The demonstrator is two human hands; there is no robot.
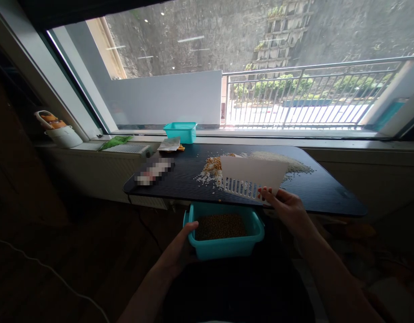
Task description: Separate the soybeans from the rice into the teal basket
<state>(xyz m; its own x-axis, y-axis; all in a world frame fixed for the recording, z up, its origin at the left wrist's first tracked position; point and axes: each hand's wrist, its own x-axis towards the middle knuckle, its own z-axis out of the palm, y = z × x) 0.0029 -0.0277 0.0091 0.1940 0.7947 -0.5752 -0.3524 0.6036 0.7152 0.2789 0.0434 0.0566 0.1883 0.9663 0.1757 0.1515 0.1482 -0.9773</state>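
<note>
My right hand [287, 205] pinches the lower right corner of a white slotted plastic sheet [254, 172], which is held tilted over the front of the dark table [186, 179]. A row of slots runs along its lower edge. Below the table's front edge, my left hand [183, 244] grips the left rim of a turquoise plastic bin [223, 249], thumb over the rim. Brown beans or similar small round grains [222, 225] cover the bin's bottom. Behind the sheet lie orange-yellow kernels [211, 167] mixed with white grains [207, 179], partly hidden by it.
A spread of pale rice-like grains [277, 157] lies on the table's right half. At the back left stand a second turquoise bin [181, 132] and a white packet [169, 144]. A blurred-out object [155, 172] lies front left. A window [200, 45] rises behind.
</note>
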